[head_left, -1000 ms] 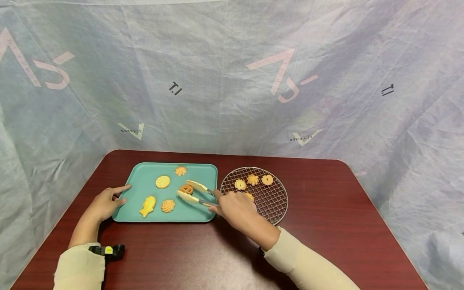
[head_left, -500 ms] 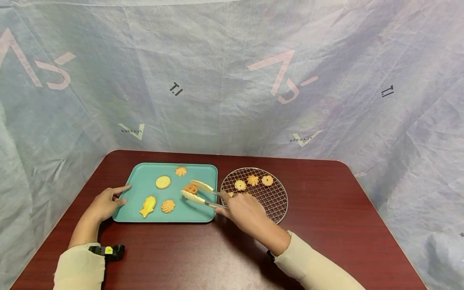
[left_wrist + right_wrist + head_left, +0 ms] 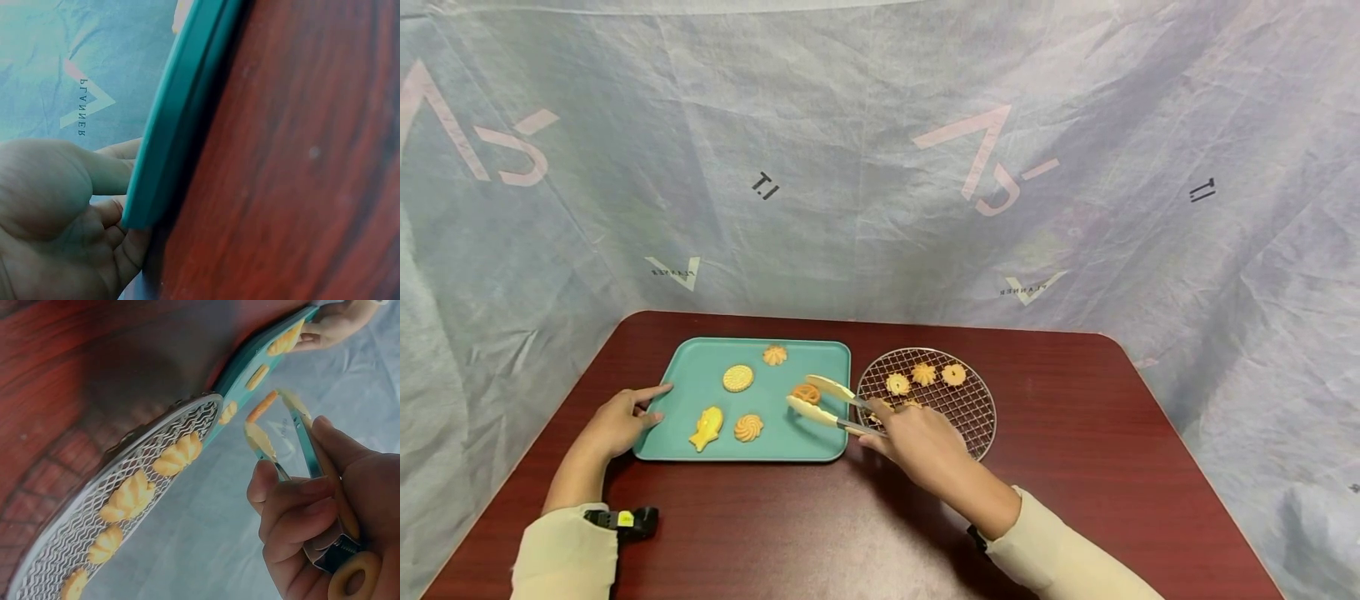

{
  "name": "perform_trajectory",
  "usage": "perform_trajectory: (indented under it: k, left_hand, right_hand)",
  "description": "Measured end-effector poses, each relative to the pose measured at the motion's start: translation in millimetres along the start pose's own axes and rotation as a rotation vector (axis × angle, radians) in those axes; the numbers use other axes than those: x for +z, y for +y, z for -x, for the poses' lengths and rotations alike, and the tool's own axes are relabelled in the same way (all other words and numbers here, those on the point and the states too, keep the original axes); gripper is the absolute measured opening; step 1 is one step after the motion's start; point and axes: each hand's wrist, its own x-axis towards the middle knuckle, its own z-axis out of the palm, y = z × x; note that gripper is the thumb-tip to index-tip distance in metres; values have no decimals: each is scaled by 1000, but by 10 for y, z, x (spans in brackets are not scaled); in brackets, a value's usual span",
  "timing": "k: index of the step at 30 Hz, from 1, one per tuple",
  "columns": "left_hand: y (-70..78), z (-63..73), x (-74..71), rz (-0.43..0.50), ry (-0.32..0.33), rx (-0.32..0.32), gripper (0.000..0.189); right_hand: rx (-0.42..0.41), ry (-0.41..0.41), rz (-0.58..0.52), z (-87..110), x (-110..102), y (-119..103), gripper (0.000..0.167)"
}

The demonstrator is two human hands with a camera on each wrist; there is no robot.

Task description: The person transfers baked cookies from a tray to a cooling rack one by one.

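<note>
My right hand (image 3: 921, 437) holds a pair of tongs (image 3: 310, 450) with cream tips. Between those tips is a brown pretzel-shaped cookie (image 3: 806, 393), raised above the right part of the teal tray (image 3: 700, 354). At the tray's left edge, my left hand (image 3: 619, 422) grips the rim; the left wrist view shows the thumb and fingers on either side of it. A fish-shaped cookie (image 3: 707, 427), a swirl cookie (image 3: 748, 427), a round patterned cookie (image 3: 738, 378) and a flower-shaped cookie (image 3: 775, 355) lie on the tray.
Right of the tray stands a round wire rack (image 3: 973, 417) bearing several flower-shaped cookies (image 3: 923, 373); my right hand overlaps its near left part. Both rest on a dark red wooden table (image 3: 1075, 433). A grey cloth backdrop (image 3: 850, 167) hangs behind and at the sides.
My right hand has drawn the tongs and the pretzel-shaped cookie to the right, toward the tray's right edge. My left hand and the tray have stayed in place.
</note>
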Motion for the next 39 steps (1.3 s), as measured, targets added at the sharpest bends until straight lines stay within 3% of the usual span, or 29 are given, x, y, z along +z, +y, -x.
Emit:
perform_trajectory:
  k: [18,32,39]
  left_hand:
    - [-14,7,26,20,8,22,52]
    - [-20,10,35,15,18,19,51]
    - [2,22,28,17,14,22,51]
  right_hand:
    - [48,23,0,206,-34,179,58]
    - [11,110,29,348,-23,293,58]
    - [56,81,-1,420,-45,347,60]
